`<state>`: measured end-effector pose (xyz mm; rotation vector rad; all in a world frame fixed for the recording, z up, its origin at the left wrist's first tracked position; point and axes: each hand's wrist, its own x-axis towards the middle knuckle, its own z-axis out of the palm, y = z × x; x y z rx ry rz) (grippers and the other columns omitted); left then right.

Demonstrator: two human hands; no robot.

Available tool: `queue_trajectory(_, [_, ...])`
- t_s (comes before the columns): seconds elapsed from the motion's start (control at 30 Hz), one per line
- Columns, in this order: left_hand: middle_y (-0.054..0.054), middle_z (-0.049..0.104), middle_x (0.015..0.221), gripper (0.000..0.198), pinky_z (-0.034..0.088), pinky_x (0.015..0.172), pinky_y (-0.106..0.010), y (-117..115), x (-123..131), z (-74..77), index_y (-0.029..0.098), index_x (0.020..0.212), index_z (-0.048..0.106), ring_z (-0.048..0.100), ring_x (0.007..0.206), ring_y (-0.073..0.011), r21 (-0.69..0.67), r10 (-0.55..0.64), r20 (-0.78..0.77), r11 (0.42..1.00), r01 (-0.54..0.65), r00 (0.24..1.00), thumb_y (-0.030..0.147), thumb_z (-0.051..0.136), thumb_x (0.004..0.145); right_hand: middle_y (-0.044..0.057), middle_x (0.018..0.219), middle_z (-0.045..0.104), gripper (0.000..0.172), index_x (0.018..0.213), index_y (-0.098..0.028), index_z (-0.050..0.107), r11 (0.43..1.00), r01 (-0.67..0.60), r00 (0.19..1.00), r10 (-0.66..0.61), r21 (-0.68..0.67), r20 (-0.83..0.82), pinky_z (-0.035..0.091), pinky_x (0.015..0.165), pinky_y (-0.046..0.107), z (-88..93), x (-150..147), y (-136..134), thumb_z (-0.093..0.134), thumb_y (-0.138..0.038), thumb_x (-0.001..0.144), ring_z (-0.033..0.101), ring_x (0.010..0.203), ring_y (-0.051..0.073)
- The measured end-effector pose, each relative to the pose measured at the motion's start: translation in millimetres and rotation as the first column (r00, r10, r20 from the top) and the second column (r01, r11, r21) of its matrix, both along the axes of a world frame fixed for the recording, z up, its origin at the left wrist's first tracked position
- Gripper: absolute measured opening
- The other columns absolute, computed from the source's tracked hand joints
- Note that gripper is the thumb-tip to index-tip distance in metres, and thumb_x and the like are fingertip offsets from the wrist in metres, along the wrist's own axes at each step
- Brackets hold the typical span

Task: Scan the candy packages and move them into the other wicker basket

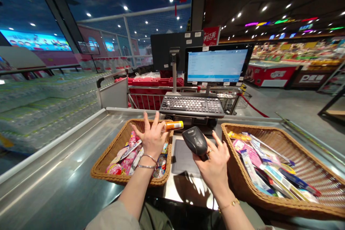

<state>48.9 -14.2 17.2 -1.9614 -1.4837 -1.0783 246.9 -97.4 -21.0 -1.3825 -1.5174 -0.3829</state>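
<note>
your left hand is pinched on the bottle, other fingers spread; your right hand is wrapped round the scanner. the bottle sits just beyond and left of the scanner, not touching. for a clean read, you'd probably do best to turn the label square to the scanner, fingertips clear of it. a filled basket lies below your left hand; a second basket has its rim close right of your right. the keyboard bounds you ahead; open room lies over the pad between your hands.
</note>
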Motion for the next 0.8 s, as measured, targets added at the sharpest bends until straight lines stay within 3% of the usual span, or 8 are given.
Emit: queue_trajectory(0.8, [-0.002, 0.053, 0.144, 0.026, -0.015, 0.109, -0.074, -11, 52, 7.0, 0.029, 0.103, 0.068, 0.021, 0.147, -0.0386, 0.015, -0.102, 0.016, 0.995, 0.101, 0.995, 0.03, 0.073, 0.076, 0.008, 0.115, 0.07, 0.024, 0.1, -0.02, 0.067, 0.982, 0.187, 0.981, -0.186, 0.013, -0.053, 0.026, 0.109, 0.061, 6.5, 38, -24, 0.064, -0.033, 0.08, 0.047, 0.13, 0.033])
